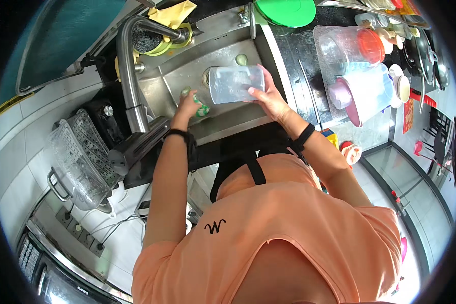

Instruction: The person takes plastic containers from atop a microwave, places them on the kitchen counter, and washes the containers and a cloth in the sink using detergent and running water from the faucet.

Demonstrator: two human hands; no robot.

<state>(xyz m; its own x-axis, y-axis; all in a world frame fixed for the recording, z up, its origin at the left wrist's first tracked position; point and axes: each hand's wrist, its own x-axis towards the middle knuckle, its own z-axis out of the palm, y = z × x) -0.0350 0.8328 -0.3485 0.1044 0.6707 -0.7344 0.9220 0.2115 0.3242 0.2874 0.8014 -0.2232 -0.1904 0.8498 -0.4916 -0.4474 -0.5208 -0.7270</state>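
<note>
My right hand grips a clear, frosted plastic container by its right end, thumb on the near side, over the sink. The container is tilted, and the drain lies partly behind it. To the left, my left hand is closed round a green-and-white piece that looks like a scrubbing cloth or sponge. It stays apart from the container. A small round pale-green item sits on the sink floor beyond the container.
A thick metal faucet arches along the sink's left side. Yellow cloth and green-rimmed bowls lie at the far left corner. A green lid is beyond the sink. Plastic containers and a pink cup stand on the right counter; a dish rack is left.
</note>
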